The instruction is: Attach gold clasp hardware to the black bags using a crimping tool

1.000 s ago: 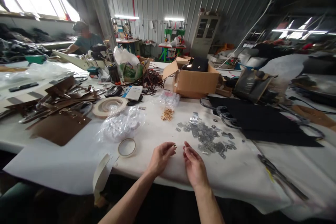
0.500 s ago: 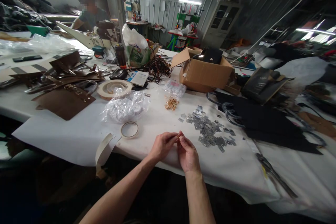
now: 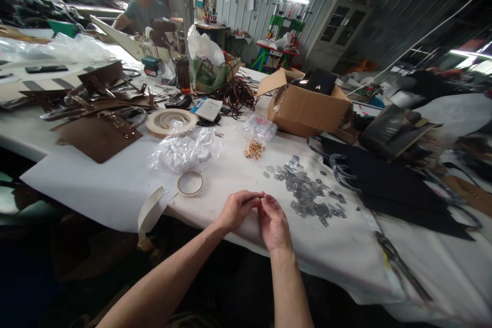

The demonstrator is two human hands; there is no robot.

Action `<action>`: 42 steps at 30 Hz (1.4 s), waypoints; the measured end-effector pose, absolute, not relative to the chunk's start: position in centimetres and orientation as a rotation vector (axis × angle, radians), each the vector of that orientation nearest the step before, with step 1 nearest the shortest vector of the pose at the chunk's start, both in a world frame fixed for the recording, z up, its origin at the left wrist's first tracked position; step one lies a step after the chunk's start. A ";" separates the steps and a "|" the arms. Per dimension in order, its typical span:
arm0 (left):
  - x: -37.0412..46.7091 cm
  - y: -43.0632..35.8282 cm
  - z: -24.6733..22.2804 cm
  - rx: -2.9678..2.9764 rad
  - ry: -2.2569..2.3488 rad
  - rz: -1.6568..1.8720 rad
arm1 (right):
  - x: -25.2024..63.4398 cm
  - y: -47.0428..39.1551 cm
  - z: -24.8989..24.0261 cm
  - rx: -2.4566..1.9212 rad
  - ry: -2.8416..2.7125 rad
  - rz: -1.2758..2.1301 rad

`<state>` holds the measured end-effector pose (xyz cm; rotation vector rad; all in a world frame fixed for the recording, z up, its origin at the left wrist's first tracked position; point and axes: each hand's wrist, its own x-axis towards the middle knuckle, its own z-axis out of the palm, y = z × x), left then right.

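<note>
Above the front edge of the white-covered table, my left hand (image 3: 239, 210) and my right hand (image 3: 275, 224) meet at their fingertips, both pinched closed. A small gold-coloured metal piece was between them a moment ago; now the fingers mostly hide it. Just right of my hands lies a spread heap of flat silver metal plates with holes (image 3: 303, 189). Farther back sits a small pile of gold-coloured metal pieces (image 3: 254, 149). A roll of tape (image 3: 189, 184) lies on the table to the left of my left hand.
Behind the tape are a clear plastic bag of white pieces (image 3: 184, 151) and larger tape rolls (image 3: 151, 124). Brown leather bag parts (image 3: 96, 136) lie left. An open cardboard box (image 3: 307, 110), black material (image 3: 403, 189) and long-handled scissors (image 3: 402, 264) are right. A person (image 3: 144, 10) sits far left.
The view has shifted slightly, so the background sits farther right. My hands stay together at nearly the same place; the gold-coloured piece between the fingertips shows less than before.
</note>
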<state>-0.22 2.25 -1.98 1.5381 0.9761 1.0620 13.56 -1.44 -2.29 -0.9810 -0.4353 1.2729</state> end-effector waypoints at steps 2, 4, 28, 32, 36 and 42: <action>-0.2 2.3 -1.7 1.482 0.977 1.042 | 13.9 -1.9 -2.1 -1.024 -0.530 1.205; -0.2 2.3 -1.6 1.432 0.960 1.018 | 14.7 -2.2 -2.0 -1.133 -0.712 1.081; 0.6 1.4 -3.0 1.461 0.975 1.231 | 14.8 -2.2 -2.1 -1.431 -1.145 0.681; 0.6 1.1 -2.9 1.535 0.899 1.228 | 13.7 -2.2 -2.2 -1.462 -0.980 0.608; 0.1 1.1 -2.0 1.536 0.873 1.254 | 13.0 -2.0 -2.3 -1.127 -0.462 1.029; 0.2 0.2 -0.5 1.411 0.828 1.143 | 12.2 -3.2 -1.9 -0.629 0.073 1.441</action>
